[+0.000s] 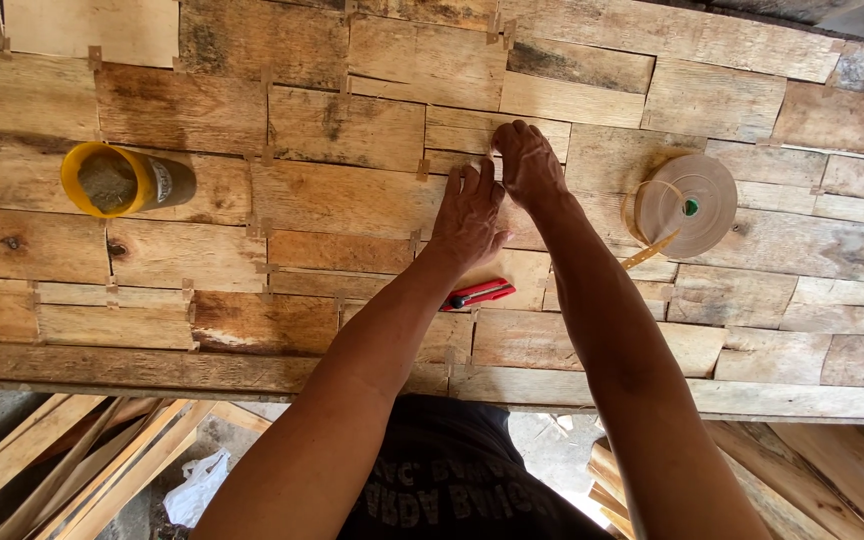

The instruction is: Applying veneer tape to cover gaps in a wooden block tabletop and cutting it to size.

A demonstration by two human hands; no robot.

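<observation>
Setting: a workshop, seen from above; a table (152, 365) covered with a patchwork of thin wood veneer pieces (352, 200), joined at the seams by small paper tape tabs (422, 170); loose boards lie on the floor below.
Left hand (469, 215): flat on the veneer, fingers (472, 180) spread open and pressing down, gripping nothing.
Right hand (529, 165): just beyond the left, touching it; fingers curled down onto a seam, holding nothing that I can make out, though a small tab under the fingertips may be hidden.
Seam: directly under both sets of fingers, its long axis running left to right.
Red utility knife (479, 294): just behind the left wrist, lying crosswise, nearer the left hand.
Tape roll (687, 203): to the right of the right fingers, near, a loose end trailing toward the person.
Yellow cup (122, 180): well left of the fingers, on its side, holding a grey-green paste, possibly glue.
</observation>
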